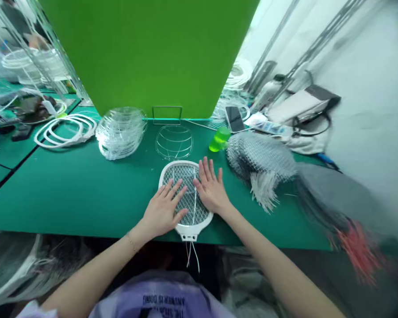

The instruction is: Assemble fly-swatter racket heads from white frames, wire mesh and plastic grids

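Observation:
A white electric mosquito swatter head (189, 230) with a metal mesh lies flat on the green table, its two thin wires hanging over the front edge. My left hand (162, 210) rests on the left part of the mesh, fingers spread. On the right side of the mesh and rim lies my right hand (212, 187), fingers stretched out. Neither hand grips anything. Just beyond the swatter head is a clear guard frame (174, 142) with curved ribs. A green translucent container (219, 139) stands past my right hand.
Stacked clear frames (121, 132) and white rings (66, 131) stand left. To the right are piled mesh sheets (262, 157), grey sheets with red wires (338, 194), a phone (234, 119) and a bag (305, 104). A green panel (152, 53) rises behind. A person (36, 39) is far left.

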